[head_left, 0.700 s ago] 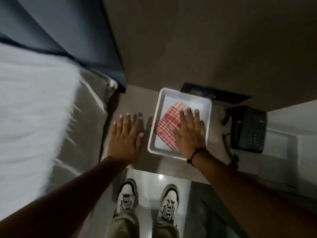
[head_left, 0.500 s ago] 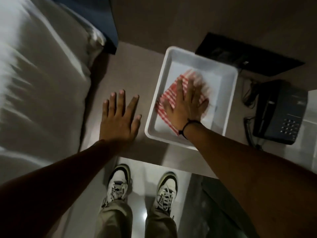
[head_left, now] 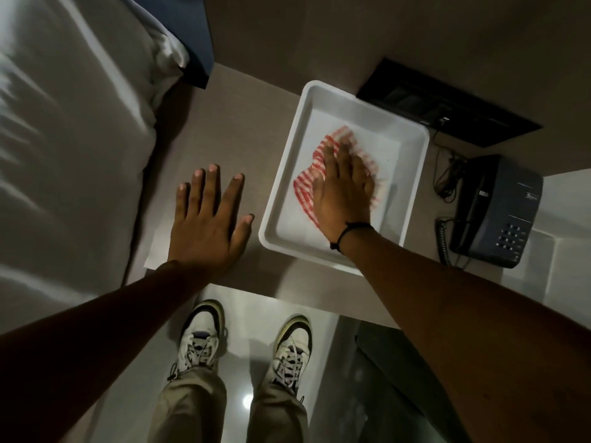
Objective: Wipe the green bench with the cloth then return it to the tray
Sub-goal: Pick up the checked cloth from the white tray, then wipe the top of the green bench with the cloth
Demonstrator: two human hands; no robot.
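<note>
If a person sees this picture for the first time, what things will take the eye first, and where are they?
First comes the red-and-white striped cloth, bunching under the right hand inside the white tray at the centre. Next, the left hand lies flat and spread on the surface beside the tray. A dark telephone sits at the right.

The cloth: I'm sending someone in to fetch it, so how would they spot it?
Beside the bed is a low brown surface carrying a white tray next to a dark telephone. The cloth lies in that tray under the right hand, the only red-and-white striped thing there.
</note>
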